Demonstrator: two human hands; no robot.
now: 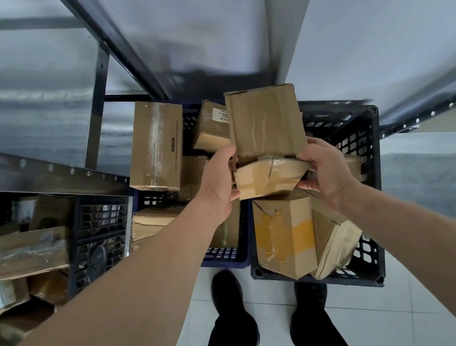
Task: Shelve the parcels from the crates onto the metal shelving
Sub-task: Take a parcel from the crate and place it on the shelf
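Light dim, cool, diffuse; source not seen. Strong wide-angle distortion: shelf rails (118, 39) splay outward toward the frame edges. Upper shelf panels (374, 9) streaked with motion blur, pale grey sheen. Soft dark shadow smear under shelf centre. Left crate (99, 226) murky, smeared. Floor tiles (397, 310) brightest, faintly reflective. Centre parcels reasonably sharp.

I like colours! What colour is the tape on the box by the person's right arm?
Yellow tape, seen in the head view.
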